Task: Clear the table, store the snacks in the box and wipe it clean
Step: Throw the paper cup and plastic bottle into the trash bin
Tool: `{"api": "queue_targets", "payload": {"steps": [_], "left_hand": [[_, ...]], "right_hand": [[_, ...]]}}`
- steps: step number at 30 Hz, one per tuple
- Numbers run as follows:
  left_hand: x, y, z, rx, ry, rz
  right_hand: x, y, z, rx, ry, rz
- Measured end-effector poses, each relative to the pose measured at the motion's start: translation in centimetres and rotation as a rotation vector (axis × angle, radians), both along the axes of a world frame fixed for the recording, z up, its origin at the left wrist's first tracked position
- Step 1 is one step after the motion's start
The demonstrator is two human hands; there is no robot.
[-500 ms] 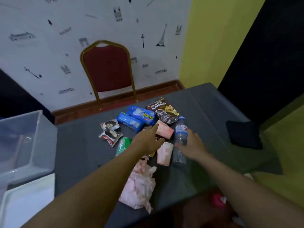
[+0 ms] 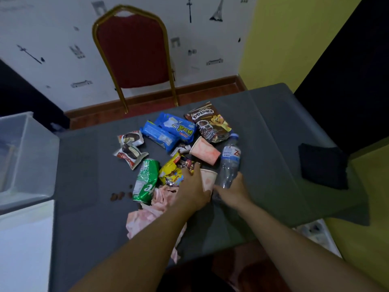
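On the grey table (image 2: 84, 218) lies a heap of snacks: two blue biscuit packets (image 2: 168, 131), a brown Koko Krunch pouch (image 2: 210, 123), two chocolate cake wrappers (image 2: 130, 147), a yellow packet (image 2: 170, 171) and a crushed green can (image 2: 146, 180). My left hand (image 2: 193, 186) wraps the near paper cup (image 2: 209, 180), hiding its left side. A second paper cup (image 2: 204, 150) lies on its side behind it. My right hand (image 2: 233, 190) closes round the lower end of the clear water bottle (image 2: 230, 159), which lies flat. The clear plastic box (image 2: 25, 154) stands at the left.
A white lid (image 2: 25, 239) lies below the box. Crumpled pink tissue (image 2: 151, 209) sits under my left forearm, with brown crumbs (image 2: 120, 196) beside the can. A folded black cloth (image 2: 323, 165) rests on the table's right side. A red chair (image 2: 134, 51) stands behind.
My left hand has dropped from the far cup to the near cup. My right hand has slid down to the bottle's lower end. The view has tilted down and closer.
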State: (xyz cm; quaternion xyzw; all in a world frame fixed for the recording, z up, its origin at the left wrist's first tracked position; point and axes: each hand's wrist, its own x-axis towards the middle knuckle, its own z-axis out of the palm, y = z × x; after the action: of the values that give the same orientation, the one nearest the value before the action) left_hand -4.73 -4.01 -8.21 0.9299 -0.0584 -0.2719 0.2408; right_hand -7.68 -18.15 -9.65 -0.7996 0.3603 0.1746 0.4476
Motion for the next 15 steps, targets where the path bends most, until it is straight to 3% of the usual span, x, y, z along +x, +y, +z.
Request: {"api": "queue_targets", "payload": {"steps": [7,15], "left_hand": [[0.1,0.2,0.0,-0.034,0.124,0.031],[1.0,1.8,1.7,-0.069,0.025,0.030]], "right_hand": [[-0.5,-0.8,0.3,0.055,-0.030,-0.010],[0.2,-0.6,2.0,-0.010,-0.188,-0.003]]}}
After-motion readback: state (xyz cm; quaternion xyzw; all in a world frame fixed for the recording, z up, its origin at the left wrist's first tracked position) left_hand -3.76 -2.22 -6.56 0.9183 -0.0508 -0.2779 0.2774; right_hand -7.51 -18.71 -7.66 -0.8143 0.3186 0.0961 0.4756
